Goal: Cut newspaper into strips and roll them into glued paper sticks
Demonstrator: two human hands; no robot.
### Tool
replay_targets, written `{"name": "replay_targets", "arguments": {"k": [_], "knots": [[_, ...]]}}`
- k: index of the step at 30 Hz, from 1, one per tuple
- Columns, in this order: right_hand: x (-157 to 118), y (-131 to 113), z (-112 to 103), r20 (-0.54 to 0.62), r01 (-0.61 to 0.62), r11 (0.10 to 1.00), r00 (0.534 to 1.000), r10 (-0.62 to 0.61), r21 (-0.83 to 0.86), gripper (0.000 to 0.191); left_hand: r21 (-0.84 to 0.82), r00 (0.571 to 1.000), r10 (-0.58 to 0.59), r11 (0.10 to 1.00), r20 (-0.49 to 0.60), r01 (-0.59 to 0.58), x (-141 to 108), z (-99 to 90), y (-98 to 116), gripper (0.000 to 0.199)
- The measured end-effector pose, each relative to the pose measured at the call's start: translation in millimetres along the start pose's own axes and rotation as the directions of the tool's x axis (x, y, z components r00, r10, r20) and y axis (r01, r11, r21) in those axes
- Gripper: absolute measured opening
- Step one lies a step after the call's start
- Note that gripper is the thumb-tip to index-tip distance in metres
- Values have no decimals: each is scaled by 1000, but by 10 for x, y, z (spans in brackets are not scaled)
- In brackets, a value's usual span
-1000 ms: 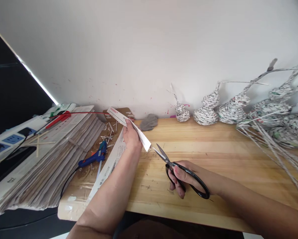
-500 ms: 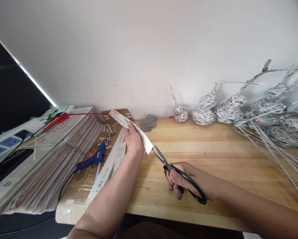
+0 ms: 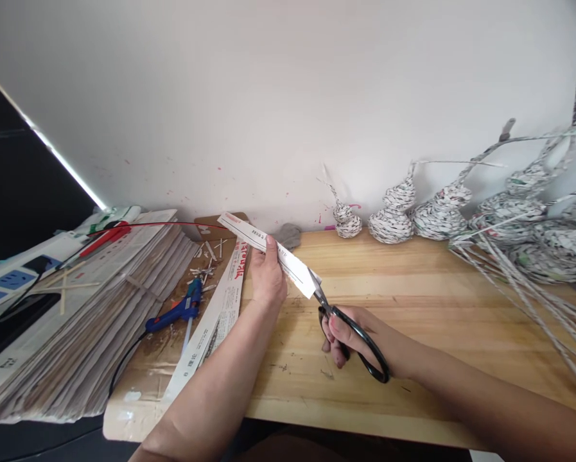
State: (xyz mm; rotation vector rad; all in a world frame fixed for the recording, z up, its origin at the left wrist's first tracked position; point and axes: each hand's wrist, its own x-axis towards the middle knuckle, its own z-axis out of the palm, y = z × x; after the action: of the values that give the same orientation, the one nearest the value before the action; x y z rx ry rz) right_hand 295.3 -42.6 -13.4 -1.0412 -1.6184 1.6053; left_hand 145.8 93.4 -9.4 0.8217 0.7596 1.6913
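Observation:
My left hand (image 3: 269, 273) pinches a folded strip of printed newspaper (image 3: 295, 268), thumb on top, held above the wooden table. The strip slants from upper left down to the right. My right hand (image 3: 348, 330) grips black-handled scissors (image 3: 375, 359), with fingers through the loops. Their blades meet the lower right end of the strip, and the paper partly hides the tips. Under my left forearm lie more newspaper strips (image 3: 205, 333) on a cardboard sheet.
A blue glue gun (image 3: 179, 308) rests on the cardboard (image 3: 133, 378) among paper scraps. Left of it stand a tall newspaper stack (image 3: 104, 321) and a power strip (image 3: 25, 273). Woven paper gourds (image 3: 391, 221) line the wall, with long paper rods (image 3: 528, 301) at right. A grey cloth (image 3: 288, 236) lies behind my left hand.
My left hand has shifted slightly right with the strip. The scissors' blades have come onto the end of the paper and closed further. The view has turned a little.

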Motion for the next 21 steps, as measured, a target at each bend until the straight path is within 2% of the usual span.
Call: {"name": "replay_targets", "arguments": {"k": [3, 6, 10, 13, 15, 19, 21], "knots": [[53, 59, -40, -74, 76, 992, 995, -69, 97, 47, -16, 985, -120, 992, 125, 123, 16, -10, 74, 30], [77, 97, -72, -81, 106, 985, 992, -96, 132, 46, 15, 940, -261, 964, 219, 264, 61, -43, 176, 31], [70, 119, -80, -33, 101, 990, 995, -98, 101, 49, 34, 881, -410, 910, 235, 414, 94, -73, 263, 29], [70, 135, -84, -12, 102, 988, 995, -101, 117, 50, 74, 843, -484, 874, 235, 481, 96, -78, 280, 29], [76, 141, -96, -22, 108, 986, 994, -106, 129, 49, 97, 854, -475, 880, 210, 466, 101, -82, 279, 26], [86, 135, -133, -41, 149, 986, 988, -146, 76, 49, 118, 904, -403, 914, 144, 389, 123, -94, 276, 22], [86, 124, -140, -31, 156, 986, 988, -154, 63, 50, 111, 911, -388, 920, 142, 375, 129, -100, 279, 23]]}}
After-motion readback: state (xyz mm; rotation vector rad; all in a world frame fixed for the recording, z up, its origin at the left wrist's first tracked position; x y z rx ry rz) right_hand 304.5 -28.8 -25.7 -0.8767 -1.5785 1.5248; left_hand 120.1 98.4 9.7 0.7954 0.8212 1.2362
